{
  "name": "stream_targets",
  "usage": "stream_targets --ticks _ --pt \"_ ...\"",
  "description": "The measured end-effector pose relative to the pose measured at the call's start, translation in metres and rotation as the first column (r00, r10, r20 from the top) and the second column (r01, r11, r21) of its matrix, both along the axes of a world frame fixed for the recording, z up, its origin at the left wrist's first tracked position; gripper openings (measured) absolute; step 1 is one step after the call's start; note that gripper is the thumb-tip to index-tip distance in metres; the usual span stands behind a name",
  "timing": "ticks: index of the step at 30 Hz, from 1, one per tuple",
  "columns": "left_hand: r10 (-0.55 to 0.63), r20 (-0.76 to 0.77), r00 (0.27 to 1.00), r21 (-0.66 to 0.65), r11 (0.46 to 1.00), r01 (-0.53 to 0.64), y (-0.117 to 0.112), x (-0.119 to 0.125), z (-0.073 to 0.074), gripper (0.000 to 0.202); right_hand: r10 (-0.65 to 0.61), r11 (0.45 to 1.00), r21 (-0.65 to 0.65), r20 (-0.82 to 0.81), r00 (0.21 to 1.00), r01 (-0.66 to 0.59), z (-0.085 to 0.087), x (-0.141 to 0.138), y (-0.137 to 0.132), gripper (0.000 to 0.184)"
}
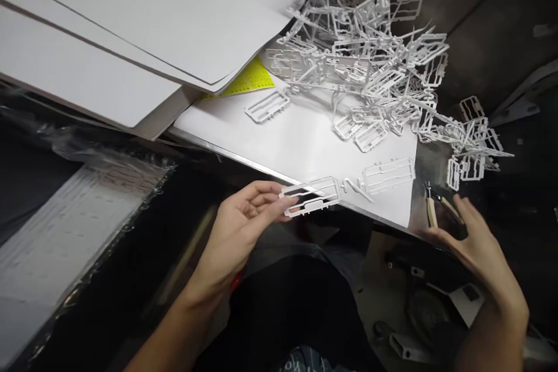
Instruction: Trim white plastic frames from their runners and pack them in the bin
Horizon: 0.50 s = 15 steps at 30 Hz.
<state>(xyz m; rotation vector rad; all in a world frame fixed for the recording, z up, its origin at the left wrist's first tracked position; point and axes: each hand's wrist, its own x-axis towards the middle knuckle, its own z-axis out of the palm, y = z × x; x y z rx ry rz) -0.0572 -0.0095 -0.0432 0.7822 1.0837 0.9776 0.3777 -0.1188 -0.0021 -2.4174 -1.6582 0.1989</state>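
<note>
Between the thumb and fingers of my left hand (244, 221) is one end of a white plastic frame (316, 204), held over the table's front edge. A thin hooked piece at its right end leads toward a second white frame (387, 175) lying on the white sheet; I cannot tell whether they are joined. My right hand (473, 244) is at the right, fingers and thumb spread, with nothing held. Right by its fingertips lies a pair of cutting pliers (431, 206) with cream handles, jaws pointing away from me.
A tangled heap of white plastic frames (370, 58) covers the back and right of the table. One loose frame (267, 106) lies on the white sheet (300, 133). Large white boards (131, 23) are stacked at the left, over a yellow printed sheet (250, 78). Plastic-wrapped stacks (87, 232) stand lower left.
</note>
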Motion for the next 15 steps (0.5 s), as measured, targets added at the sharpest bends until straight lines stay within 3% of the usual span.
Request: stream_targets --ticks 2,4,7,9,11,13,14,15 --pt "0.009 0.100 0.995 -0.088 0.996 0.000 0.003 -0.001 -0.003 0.035 -0.014 0.982 -0.188 0.021 1.000 0.017 0.002 0.027 -0.001 0.105" --pt "0.022 0.156 0.988 -0.128 0.992 -0.002 0.004 -0.001 -0.005 0.037 -0.023 0.962 -0.270 0.053 0.998 0.036 0.006 0.033 0.001 0.099" --pt "0.022 0.212 0.977 -0.156 0.988 0.012 0.003 0.000 -0.006 0.037 -0.052 0.947 -0.303 0.184 0.981 0.107 0.014 0.016 0.006 0.090" --pt "0.029 0.227 0.973 -0.137 0.991 0.003 0.001 0.003 -0.006 0.034 -0.055 0.961 -0.251 0.235 0.970 0.115 0.019 -0.003 0.011 0.082" --pt "0.055 0.175 0.983 -0.038 0.998 -0.049 -0.003 0.006 -0.004 0.027 -0.052 0.979 -0.185 0.202 0.978 0.090 0.025 -0.024 0.014 0.068" --pt "0.149 0.043 0.988 0.167 0.974 -0.154 -0.006 0.009 -0.003 0.016 -0.033 0.978 -0.203 0.049 0.998 0.042 0.033 -0.046 0.014 0.051" --pt "0.226 -0.028 0.974 0.314 0.927 -0.207 -0.007 0.011 -0.004 0.011 -0.019 0.971 -0.241 -0.066 0.998 0.002 0.038 -0.059 0.012 0.043" --pt "0.317 -0.082 0.945 0.481 0.843 -0.241 -0.008 0.011 -0.004 0.013 -0.006 0.961 -0.274 -0.189 0.982 -0.047 0.045 -0.072 0.010 0.037"
